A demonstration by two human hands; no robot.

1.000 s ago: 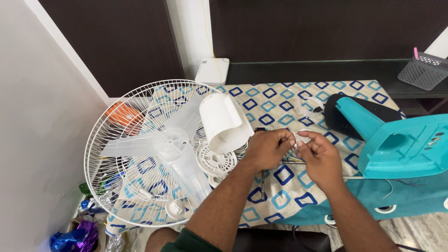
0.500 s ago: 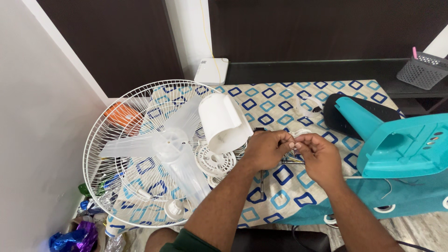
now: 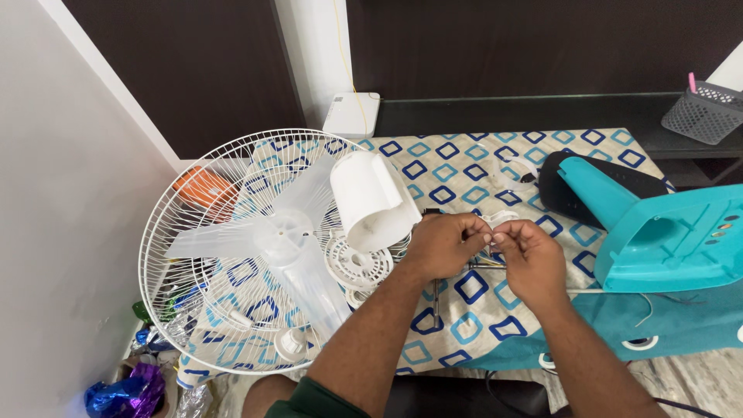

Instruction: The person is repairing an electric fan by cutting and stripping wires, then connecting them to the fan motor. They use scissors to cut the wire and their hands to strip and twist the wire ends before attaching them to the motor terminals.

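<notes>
My left hand point(image 3: 443, 244) and my right hand point(image 3: 529, 258) meet over the patterned cloth point(image 3: 464, 166), both pinching a small white part point(image 3: 499, 223) between their fingertips. Thin wires point(image 3: 484, 262) run under the hands, partly hidden by the fingers. Just left of my left hand stands a white motor cover point(image 3: 373, 198), and below it a round white slotted disc point(image 3: 354, 261). A translucent three-blade fan propeller point(image 3: 280, 232) lies inside the white wire fan guard point(image 3: 166, 232).
A teal fan housing point(image 3: 669, 236) sits at the right, with a black piece point(image 3: 569, 190) behind it. A white box point(image 3: 352, 114) and a grey mesh basket point(image 3: 706, 114) rest on the dark shelf. Shiny foil wrappers point(image 3: 124, 391) lie at the lower left by the white wall.
Both hands stay together on the small white part, with only slight finger movement. The view has shifted a little.
</notes>
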